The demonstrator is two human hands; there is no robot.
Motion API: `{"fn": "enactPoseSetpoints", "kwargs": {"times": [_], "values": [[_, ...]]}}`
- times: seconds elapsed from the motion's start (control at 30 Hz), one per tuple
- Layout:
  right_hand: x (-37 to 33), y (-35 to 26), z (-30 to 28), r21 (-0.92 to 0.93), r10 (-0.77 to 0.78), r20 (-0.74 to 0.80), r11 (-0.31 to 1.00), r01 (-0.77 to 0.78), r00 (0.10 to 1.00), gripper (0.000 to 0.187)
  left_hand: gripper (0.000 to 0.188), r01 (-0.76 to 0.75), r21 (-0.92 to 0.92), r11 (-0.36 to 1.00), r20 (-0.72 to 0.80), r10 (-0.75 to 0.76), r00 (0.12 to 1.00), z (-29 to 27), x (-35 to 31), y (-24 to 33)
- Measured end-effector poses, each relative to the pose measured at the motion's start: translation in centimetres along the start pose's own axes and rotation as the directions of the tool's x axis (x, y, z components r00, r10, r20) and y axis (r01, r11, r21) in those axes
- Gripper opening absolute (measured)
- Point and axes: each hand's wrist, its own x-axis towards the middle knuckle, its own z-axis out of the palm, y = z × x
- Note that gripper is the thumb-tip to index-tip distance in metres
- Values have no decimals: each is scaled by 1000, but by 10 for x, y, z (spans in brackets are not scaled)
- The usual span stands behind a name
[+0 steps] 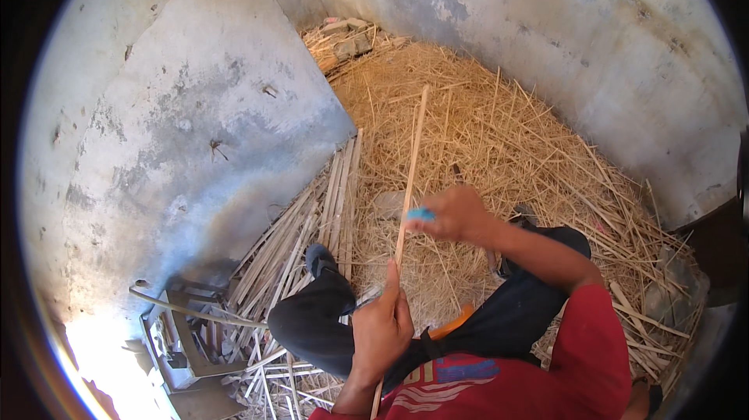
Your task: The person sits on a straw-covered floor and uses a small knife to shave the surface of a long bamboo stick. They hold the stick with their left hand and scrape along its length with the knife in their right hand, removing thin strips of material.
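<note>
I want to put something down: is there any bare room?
Nowhere looks fully bare. The thinnest litter is on the floor between the left hand and right leg. Long strips crowd the left; loose shavings cover the far side and right.

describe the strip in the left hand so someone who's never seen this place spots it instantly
Between the grey walls, find the straw-coloured heap, then the left hand below it, near the bottom middle. A long, thin, pale strip runs up from that fist, leaning slightly right. Unlike the strips piled to its left, it is gripped in the hand.
</note>
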Motion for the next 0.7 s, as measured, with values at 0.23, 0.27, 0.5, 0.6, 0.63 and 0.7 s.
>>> {"fn": "enactPoseSetpoints", "kwargs": {"times": [0.23,0.27,0.5,0.6,0.63,0.7], "values": [[2,-3,5,25,-158,-36,987,159,987,66,54,-24,39,999,-7,24,1000,1,4,-2],[5,-2,4,7,-180,-60,983,181,982,65,54,-14,32,999,-6,14,1000,1,4,-2],[17,43,16,-29,37,-60,999,-38,998,64,53,4,-20,1000,11,-4,1000,1,-10,-2],[-5,-16,5,94,-150,-8,984,150,989,65,53,30,-47,998,2,-30,1000,-2,-9,-5],[-3,-10,11,101,-112,-51,988,117,992,65,53,50,-51,997,19,-49,999,-3,-8,-4],[6,22,15,102,-30,-124,994,43,992,66,53,85,-77,993,59,-80,995,-3,-6,1]]}}
